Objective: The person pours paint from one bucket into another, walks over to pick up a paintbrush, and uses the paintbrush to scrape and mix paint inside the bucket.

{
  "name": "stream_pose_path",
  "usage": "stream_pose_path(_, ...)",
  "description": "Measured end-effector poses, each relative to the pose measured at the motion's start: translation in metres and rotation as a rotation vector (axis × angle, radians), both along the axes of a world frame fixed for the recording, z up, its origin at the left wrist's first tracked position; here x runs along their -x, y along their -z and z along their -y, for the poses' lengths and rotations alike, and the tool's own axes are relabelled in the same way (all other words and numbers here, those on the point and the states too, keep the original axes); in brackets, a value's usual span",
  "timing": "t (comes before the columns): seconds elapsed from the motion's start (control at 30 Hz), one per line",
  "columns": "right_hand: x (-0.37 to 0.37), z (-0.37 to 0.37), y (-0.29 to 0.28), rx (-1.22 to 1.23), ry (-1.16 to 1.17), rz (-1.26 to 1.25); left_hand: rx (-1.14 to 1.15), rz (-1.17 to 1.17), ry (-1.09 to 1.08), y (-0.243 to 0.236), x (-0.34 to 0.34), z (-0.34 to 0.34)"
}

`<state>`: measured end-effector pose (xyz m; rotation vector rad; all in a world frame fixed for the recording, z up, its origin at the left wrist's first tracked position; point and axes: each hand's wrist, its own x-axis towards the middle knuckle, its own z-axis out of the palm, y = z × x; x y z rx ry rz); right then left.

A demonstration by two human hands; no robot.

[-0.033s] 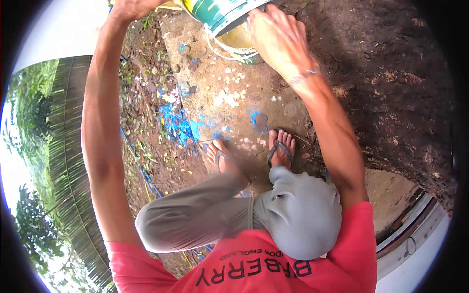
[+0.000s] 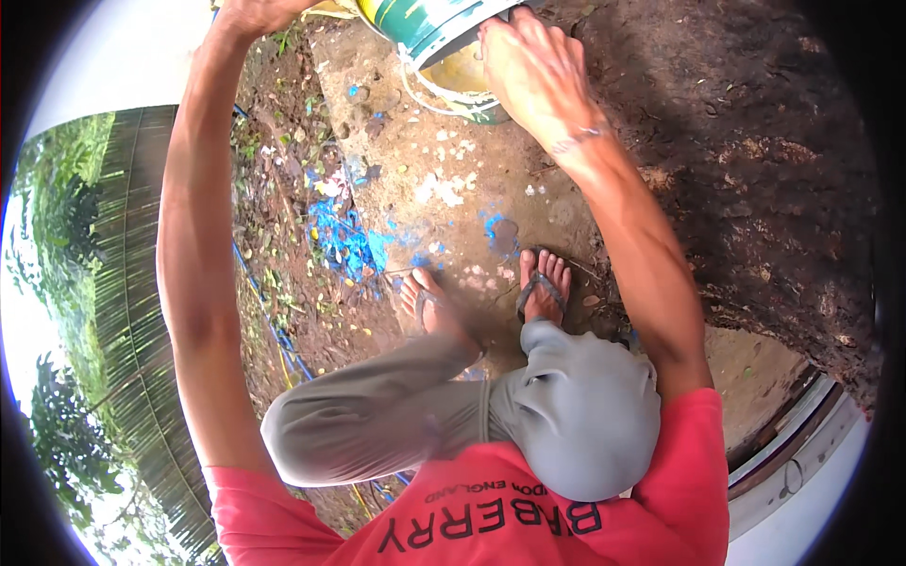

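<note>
At the top of the head view, a green-and-yellow bucket (image 2: 404, 16) is tilted, partly cut off by the edge. My right hand (image 2: 534, 75) has its fingers curled on the bucket's lower rim. My left hand (image 2: 262, 13) reaches up to the left of the bucket; its fingertips are out of frame, so its grip cannot be made out. Below the tilted bucket stands a second bucket (image 2: 472, 98) with a yellowish inside and a pale handle, partly hidden by my right hand and the upper bucket.
My sandalled feet are on a concrete slab (image 2: 453, 189) with blue paint splatter (image 2: 344, 236). Blue and yellow lines (image 2: 278, 335) run along littered soil at the left, beside a palm frond (image 2: 132, 311). Dark, rough ground (image 2: 746, 170) fills the right, with a pale ledge (image 2: 807, 462) below.
</note>
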<state>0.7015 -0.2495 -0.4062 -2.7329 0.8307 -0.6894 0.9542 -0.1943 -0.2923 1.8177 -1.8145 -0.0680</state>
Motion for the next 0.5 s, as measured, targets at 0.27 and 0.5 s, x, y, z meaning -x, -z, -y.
stream_pose_path(0.27, 0.025, -0.018, 0.024, -0.257, 0.015, -0.198, 0.015, 0.194, 0.091, -0.001, -0.016, 0.003)
stream_pose_path(0.5, 0.062, -0.020, 0.016, -0.232, -0.036, -0.211, 0.052, 0.209, 0.058, 0.018, -0.007, -0.007)
